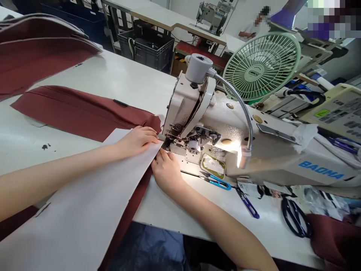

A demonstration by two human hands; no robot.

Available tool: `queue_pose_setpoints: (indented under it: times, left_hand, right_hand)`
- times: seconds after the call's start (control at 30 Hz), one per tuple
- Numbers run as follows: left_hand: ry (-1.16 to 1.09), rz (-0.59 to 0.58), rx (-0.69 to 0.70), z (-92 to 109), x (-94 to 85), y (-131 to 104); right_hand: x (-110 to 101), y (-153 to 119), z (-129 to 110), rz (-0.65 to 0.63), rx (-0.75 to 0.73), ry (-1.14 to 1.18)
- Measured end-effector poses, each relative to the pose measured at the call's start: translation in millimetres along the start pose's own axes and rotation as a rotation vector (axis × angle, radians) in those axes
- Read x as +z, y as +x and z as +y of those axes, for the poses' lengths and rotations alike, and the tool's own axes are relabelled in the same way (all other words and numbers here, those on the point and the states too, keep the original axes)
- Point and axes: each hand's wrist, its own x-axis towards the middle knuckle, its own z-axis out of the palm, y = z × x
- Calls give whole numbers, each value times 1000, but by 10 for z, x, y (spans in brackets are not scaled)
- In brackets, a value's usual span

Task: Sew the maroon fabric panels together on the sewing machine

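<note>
A long fabric panel, white on top (93, 203) and maroon underneath (129, 218), runs from the lower left up to the needle area of a sewing machine (191, 105). On its white face rests my left hand (138, 140), palm down, fingers laid along the cloth just left of the presser foot (167, 143). At the panel's right edge my right hand (167, 167) is closed, its fingers bent on the edge close to the foot. Its thumb is partly hidden. Beyond my left hand, a maroon piece (76, 109) extends leftward across the table (124, 77).
Blue thread snips (220, 183), purple snips (249, 205) and black-handled scissors (296, 218) lie to the right. A small tin (213, 165) sits beside the machine. Behind are a green fan (262, 67) and a grey crate (146, 49). Maroon pieces (42, 56) are stacked at the far left.
</note>
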Motion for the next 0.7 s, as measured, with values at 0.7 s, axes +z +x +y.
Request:
queue_pose_setpoints:
  times: [0.7]
  left_hand:
    - [102, 62, 8, 170, 159, -25]
  right_hand:
    - [-64, -156, 73, -33, -25, 74]
